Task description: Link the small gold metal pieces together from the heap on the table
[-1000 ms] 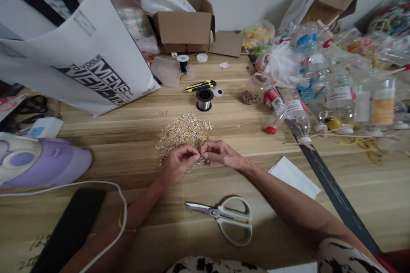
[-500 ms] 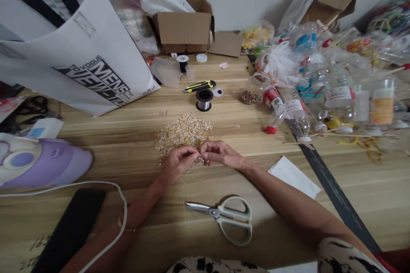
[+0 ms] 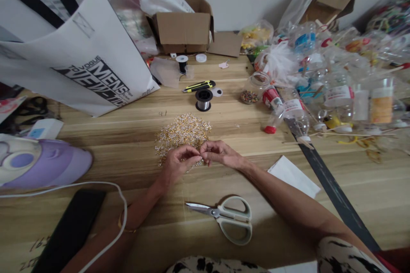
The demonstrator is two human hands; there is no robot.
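While the bare left hand (image 3: 175, 163) and the bare right hand (image 3: 223, 153) meet at their fingertips, a heap of tiny, shiny gold and silver bits (image 3: 185, 130) sits just past them and partly under them on the flat, striped wooden table (image 3: 131, 113). Each hand has its thumb and pointing finger brought close, like a pinch, but I cannot tell what is between them, because it is too small to see.

The bits look like metal, so each one should be light, hard and a little slippery. They may hook on to each other, too. It seems best to take one by its edge, with just the tips of the fingers, from the side of the heap.

Past the heap stands a round black spool of thin silvery wire (image 3: 203, 100). Nearer the body lie scissors with pale looped handles (image 3: 229, 219), and their metal blades are smooth and pointed.
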